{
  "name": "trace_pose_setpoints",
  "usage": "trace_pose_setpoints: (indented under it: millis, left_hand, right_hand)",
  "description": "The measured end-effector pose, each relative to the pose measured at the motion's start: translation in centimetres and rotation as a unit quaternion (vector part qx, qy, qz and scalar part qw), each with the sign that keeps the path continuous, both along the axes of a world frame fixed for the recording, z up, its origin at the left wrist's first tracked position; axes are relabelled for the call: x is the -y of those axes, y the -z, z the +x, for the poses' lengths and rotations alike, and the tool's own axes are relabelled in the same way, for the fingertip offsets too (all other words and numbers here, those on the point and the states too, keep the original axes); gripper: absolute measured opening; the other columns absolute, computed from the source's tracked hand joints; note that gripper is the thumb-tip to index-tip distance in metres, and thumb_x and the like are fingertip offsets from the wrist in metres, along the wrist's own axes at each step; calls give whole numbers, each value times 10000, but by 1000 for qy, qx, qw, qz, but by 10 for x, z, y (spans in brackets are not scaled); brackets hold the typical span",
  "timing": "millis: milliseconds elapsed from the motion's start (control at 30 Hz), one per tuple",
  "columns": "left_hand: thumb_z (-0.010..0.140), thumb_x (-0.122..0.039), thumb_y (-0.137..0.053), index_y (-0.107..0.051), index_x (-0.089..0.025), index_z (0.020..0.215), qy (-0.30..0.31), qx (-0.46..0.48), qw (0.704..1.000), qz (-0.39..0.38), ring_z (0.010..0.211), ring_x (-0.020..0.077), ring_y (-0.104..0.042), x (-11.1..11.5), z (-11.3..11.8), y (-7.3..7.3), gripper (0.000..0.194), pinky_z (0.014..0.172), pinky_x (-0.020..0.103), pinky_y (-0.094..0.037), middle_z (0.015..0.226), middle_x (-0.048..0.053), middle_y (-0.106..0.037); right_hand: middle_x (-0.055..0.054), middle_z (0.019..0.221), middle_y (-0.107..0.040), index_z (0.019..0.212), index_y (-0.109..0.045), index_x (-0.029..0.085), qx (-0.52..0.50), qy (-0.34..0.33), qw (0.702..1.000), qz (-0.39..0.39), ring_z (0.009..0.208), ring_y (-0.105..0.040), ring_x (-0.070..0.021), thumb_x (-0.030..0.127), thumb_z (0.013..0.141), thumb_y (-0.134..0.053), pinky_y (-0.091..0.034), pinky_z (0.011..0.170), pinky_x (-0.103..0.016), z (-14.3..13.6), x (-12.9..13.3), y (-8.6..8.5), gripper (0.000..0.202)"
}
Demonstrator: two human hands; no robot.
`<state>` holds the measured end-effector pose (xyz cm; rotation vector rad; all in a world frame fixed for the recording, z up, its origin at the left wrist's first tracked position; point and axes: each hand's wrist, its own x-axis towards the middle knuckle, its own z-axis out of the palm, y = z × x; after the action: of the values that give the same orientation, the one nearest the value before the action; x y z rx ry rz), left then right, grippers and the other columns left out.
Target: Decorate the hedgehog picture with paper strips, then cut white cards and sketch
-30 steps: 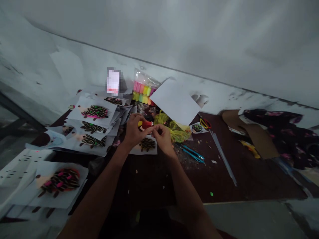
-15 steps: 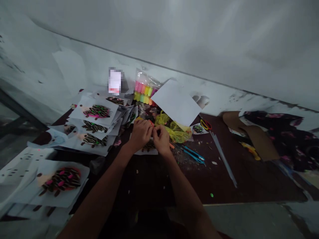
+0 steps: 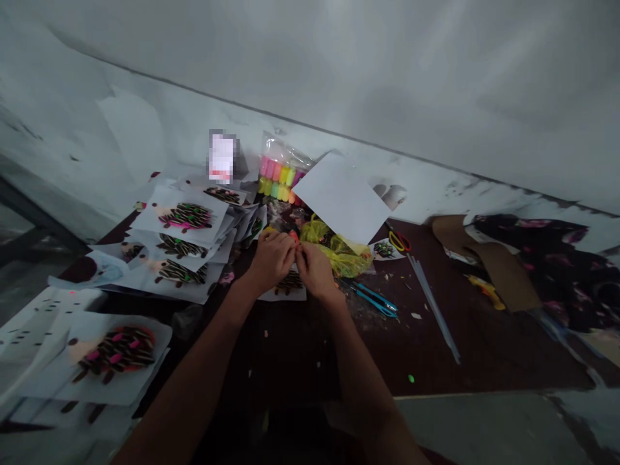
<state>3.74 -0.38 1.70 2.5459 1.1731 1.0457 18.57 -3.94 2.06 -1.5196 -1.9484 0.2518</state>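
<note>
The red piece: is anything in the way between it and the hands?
Nothing visible: the red piece shows right at the fingers of the left hand, with the right hand close beside it.

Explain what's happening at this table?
Someone's left hand and right hand meet over a hedgehog picture, fingers around something small and red. More hedgehog pictures are stacked to the left. A yellow net bag and blue-handled tool lie to the right.
</note>
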Motion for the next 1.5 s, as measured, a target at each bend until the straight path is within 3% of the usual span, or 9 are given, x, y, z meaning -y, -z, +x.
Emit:
trace_pose_setpoints:
  millis: [133, 267, 467, 633, 933, 1133, 1500]
  left_hand:
    - [912, -155, -440, -569, -209, 840, -1, 1, 1000, -2, 925, 286, -569, 1, 2, 1, 157, 897, 452, -385, 877, 94, -645]
    - [904, -159, -448, -543, -217, 801, -3, 26, 1000, -3, 890, 280, -566, 0, 2, 1, 152, 890, 452, -392, 836, 86, -639]
    - [884, -157, -455, -409, -238, 698, 33, 111, 993, -39, 742, 224, -532, -3, 5, 3, 208, 759, 382, -403, 709, 41, -570]
    - [893, -164, -446, -399, -237, 696, 38, 151, 987, -48, 727, 207, -522, -4, 5, 3, 215, 741, 364, -408, 701, 33, -560]
    - [881, -190, -484, -529, -221, 753, 24, 30, 999, -35, 820, 234, -591, -4, -6, 0, 139, 836, 403, -403, 787, 47, -646]
    - [866, -189, -508, -574, -218, 786, -10, -8, 998, -61, 845, 245, -630, -3, -8, 3, 107, 941, 453, -389, 809, 39, -695]
    - [883, -135, -438, -550, -220, 822, -23, -5, 1000, -14, 862, 267, -631, 6, 2, -6, 154, 1066, 489, -381, 857, 75, -677]
  right_hand:
    - [-82, 915, -684, 922, -603, 203, 84, 22, 996, -3, 824, -597, -208, 214, 1006, -387, -402, 721, -296, -3, 0, 4, 232]
    - [-86, 915, -684, 931, -607, 198, 96, 51, 994, 14, 826, -601, -209, 201, 1006, -373, -394, 703, -294, -8, 3, 7, 246]
    - [-74, 870, -656, 880, -588, 206, 54, 46, 996, 57, 813, -589, -198, 199, 985, -388, -397, 699, -284, -10, 4, 8, 225]
    - [-30, 770, -605, 782, -543, 221, -55, 31, 996, 67, 735, -555, -174, 208, 991, -373, -415, 705, -278, -13, 5, 4, 270]
    - [-64, 895, -663, 924, -615, 213, 50, -7, 999, -16, 835, -595, -206, 188, 989, -446, -419, 738, -291, 0, 2, 0, 182]
    - [-68, 920, -675, 940, -632, 213, 69, 2, 998, -12, 846, -602, -201, 171, 999, -419, -407, 727, -282, -7, 3, 4, 225]
    - [-73, 868, -642, 871, -573, 220, 48, 59, 997, 34, 802, -570, -210, 192, 981, -387, -401, 714, -295, -14, 4, 9, 217]
